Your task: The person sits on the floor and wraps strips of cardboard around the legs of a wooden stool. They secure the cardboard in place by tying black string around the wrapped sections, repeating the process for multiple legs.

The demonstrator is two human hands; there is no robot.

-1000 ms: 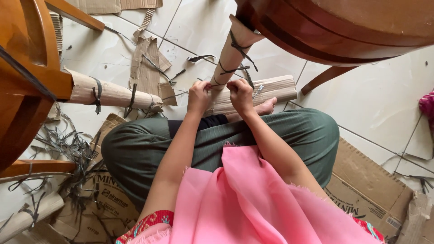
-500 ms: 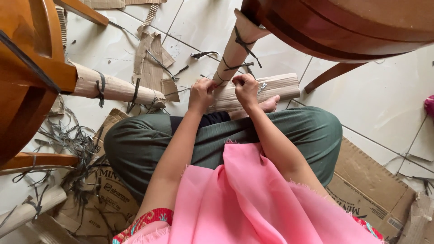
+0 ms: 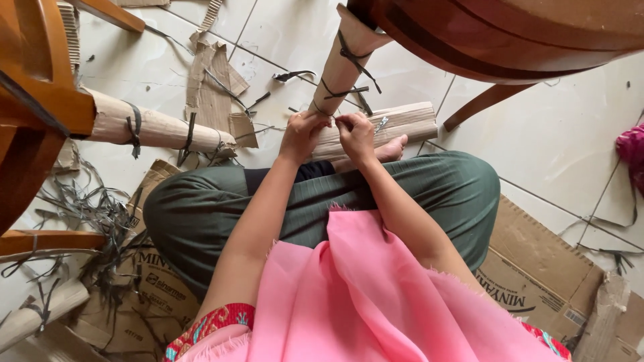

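Note:
I sit cross-legged on the floor in green trousers under a pink cloth. My left hand (image 3: 303,134) and my right hand (image 3: 355,137) meet at the lower end of a chair leg wrapped in brown cardboard (image 3: 340,66). The fingers of both hands pinch a thin black strap (image 3: 320,110) tied round that wrap. Two more black straps (image 3: 350,55) circle the leg higher up. A cardboard roll (image 3: 402,122) lies on the floor just behind my hands, next to my bare foot.
A dark wooden chair seat (image 3: 510,37) hangs over the top right. Another wooden chair (image 3: 30,100) with a cardboard-wrapped leg (image 3: 161,129) stands at left. Cut black straps (image 3: 87,221) and cardboard scraps (image 3: 211,80) litter the tiled floor; flattened boxes (image 3: 543,281) lie under me.
The view has shifted slightly. Both hands have closed in together on the lowest strap of the wrapped leg, fingers now pinched at it.

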